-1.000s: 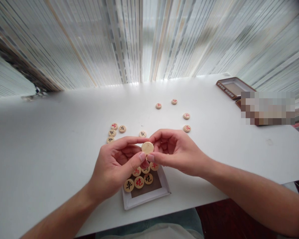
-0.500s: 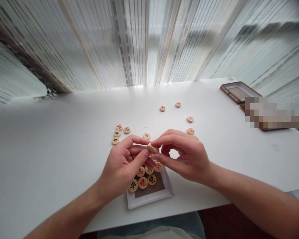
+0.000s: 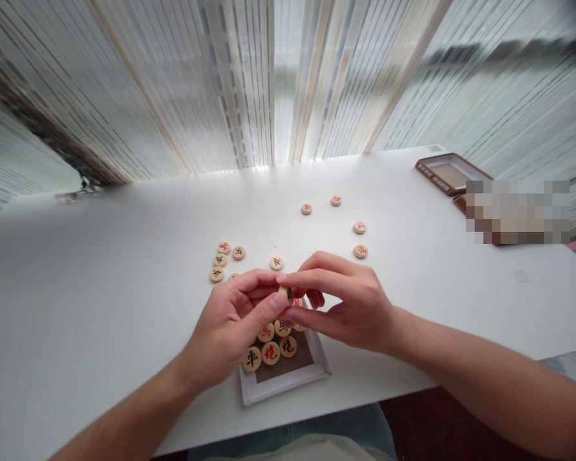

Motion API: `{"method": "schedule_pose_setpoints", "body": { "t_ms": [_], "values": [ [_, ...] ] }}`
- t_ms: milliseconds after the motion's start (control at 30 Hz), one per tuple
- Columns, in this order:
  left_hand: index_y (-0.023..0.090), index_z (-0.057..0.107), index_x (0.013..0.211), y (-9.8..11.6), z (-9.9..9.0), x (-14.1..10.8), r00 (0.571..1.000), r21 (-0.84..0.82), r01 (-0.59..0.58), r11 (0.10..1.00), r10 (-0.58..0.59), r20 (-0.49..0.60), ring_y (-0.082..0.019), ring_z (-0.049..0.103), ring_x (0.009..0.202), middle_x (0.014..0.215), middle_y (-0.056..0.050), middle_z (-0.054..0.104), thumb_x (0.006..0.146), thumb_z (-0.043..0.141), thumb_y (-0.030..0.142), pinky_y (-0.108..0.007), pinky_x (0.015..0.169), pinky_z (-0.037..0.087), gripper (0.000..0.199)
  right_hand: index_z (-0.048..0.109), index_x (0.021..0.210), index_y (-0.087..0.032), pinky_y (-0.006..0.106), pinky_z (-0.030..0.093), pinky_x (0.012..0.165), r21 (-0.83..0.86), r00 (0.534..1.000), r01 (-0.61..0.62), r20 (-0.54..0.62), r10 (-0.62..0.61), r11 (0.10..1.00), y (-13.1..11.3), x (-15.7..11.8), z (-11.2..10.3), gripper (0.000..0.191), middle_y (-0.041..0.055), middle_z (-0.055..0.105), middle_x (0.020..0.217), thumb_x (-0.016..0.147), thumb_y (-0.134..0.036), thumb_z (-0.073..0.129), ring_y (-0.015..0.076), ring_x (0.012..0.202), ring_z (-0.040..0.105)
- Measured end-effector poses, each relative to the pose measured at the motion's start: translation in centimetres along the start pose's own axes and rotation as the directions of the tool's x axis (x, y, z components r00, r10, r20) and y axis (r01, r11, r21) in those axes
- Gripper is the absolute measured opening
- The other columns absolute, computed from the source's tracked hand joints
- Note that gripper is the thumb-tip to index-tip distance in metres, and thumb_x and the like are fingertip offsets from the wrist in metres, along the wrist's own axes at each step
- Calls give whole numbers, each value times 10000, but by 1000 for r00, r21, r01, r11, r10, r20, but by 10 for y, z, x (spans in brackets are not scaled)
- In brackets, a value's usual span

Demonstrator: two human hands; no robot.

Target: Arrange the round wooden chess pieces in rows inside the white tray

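A round wooden xiangqi piece (image 3: pixel 287 294) with a dark character is pinched between my two hands above the box. My left hand (image 3: pixel 237 317) has its thumb across the piece's face. My right hand (image 3: pixel 348 298) grips its far edge with thumb and fingertips. Below them is an open shallow white-rimmed box tray (image 3: pixel 288 388) with several pieces face up. Among these are a black-marked piece (image 3: pixel 251 358), a red-marked piece (image 3: pixel 271 353) and another black-marked piece (image 3: pixel 288 346). My hands cover the rear part of the tray.
Several loose pieces lie to the left, among them a red-marked one (image 3: pixel 224 248). A black-marked piece (image 3: pixel 277 262) sits just beyond my hands. More red-marked pieces (image 3: pixel 360 251) are spread farther right. A brown open box part (image 3: pixel 454 174) rests at the table's far right, by a blurred-out object.
The piece in my fingers has turned, so its dark-marked face now shows instead of its plain side. Both hands stay on it. The whole view has shifted slightly.
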State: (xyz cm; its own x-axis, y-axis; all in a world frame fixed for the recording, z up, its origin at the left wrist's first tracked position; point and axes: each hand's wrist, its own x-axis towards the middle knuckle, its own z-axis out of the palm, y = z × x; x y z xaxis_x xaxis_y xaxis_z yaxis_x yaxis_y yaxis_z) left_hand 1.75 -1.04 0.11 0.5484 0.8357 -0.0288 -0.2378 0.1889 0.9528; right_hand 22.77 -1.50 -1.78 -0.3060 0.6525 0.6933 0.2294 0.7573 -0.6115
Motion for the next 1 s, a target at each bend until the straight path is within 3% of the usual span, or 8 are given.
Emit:
{"method": "schedule_pose_setpoints", "body": {
  "t_ms": [133,333,500,667,833,1000],
  "values": [
    [211,830,1244,-2,-3,0,1000,-7,4,1000,-4,25,-212,815,1077,1175,-91,844,1089,694,287,-246,896,668,219,787,1222,-102,194,590,601,32,1000,-15,11,15,999,-1,2,-3,265,52,689,926,959,-125,812,80,653,612],
    [213,825,1267,-4,-5,-2,999,-17,17,1000,-16,36,-201,818,954,1134,-97,845,1083,697,306,-278,856,676,243,776,1209,-135,209,586,583,-73,999,31,13,-31,997,-3,2,-6,234,60,712,943,978,-166,806,101,689,648],
    [189,851,1159,4,-11,-2,988,6,-73,997,73,-134,-178,776,757,1035,-97,850,1043,730,329,-270,664,656,219,762,1124,-165,234,579,572,-44,998,-52,45,54,998,-9,8,-11,214,46,730,951,922,-170,831,96,637,634],
    [174,851,989,6,-27,10,922,76,-210,975,223,-317,-152,714,649,872,-69,836,1013,689,256,-257,598,581,183,740,1094,-172,254,590,637,-76,977,-103,178,115,992,-15,15,-21,184,44,742,937,926,-106,776,115,682,656],
    [173,839,910,-2,-40,22,900,149,-181,972,225,-374,-139,683,622,808,-53,813,969,697,228,-252,583,537,163,720,1133,-178,251,584,640,-112,950,-90,290,119,990,-15,16,-25,220,43,753,931,931,-99,758,121,687,661],
    [155,826,879,-5,-44,24,894,154,-181,971,228,-387,-134,660,590,769,-56,794,961,693,250,-256,563,521,183,699,1172,-159,262,559,647,-161,912,3,406,64,987,-18,10,-23,193,59,750,921,983,-125,726,142,725,669]
  ]
}}
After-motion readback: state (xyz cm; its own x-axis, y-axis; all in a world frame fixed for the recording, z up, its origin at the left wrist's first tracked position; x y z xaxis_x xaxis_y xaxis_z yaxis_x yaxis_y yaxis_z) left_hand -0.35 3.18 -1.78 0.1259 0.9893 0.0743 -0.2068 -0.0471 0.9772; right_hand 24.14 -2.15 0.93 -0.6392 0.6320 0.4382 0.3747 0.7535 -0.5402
